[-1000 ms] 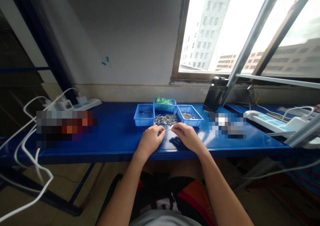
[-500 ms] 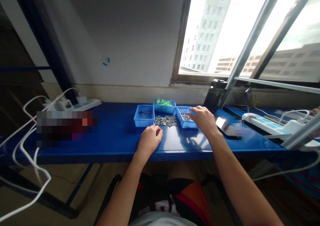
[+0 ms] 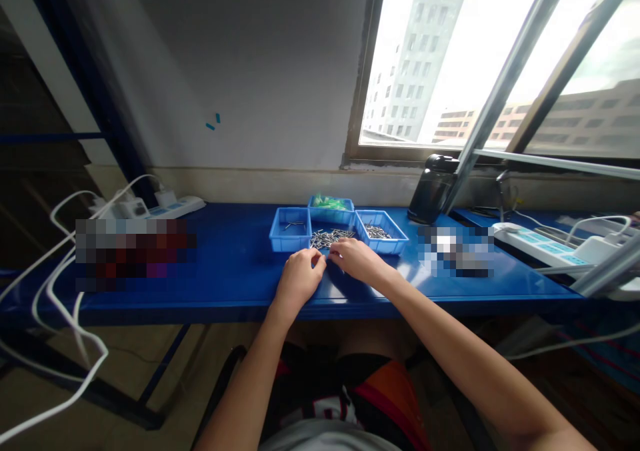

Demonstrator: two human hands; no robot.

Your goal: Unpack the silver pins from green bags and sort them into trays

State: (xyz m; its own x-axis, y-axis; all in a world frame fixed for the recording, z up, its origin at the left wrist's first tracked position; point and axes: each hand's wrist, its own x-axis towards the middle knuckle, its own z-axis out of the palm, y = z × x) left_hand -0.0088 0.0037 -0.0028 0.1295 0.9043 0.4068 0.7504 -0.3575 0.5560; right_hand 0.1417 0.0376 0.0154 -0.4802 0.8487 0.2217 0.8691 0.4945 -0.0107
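My left hand rests at the near side of a loose pile of thin metal pieces, screw- or rivet-like but too small to tell. Its thumb and fingers are pinched together; what is between them is hidden. Close to its fingertips is my right hand, also closed in a pinch, over the near right part of the pile. I cannot make out what it grips. A blue bin on the left has a few metal pieces in it. In the right blue bin lie many more.
Behind the pile stands a third blue bin with green plastic inside. A black bottle is at the back right of the blue table. Power strips and white cables lie at the sides.
My right hand has moved left and nearer me, from over the right bin to beside my left hand. My left hand stays in nearly the same place.
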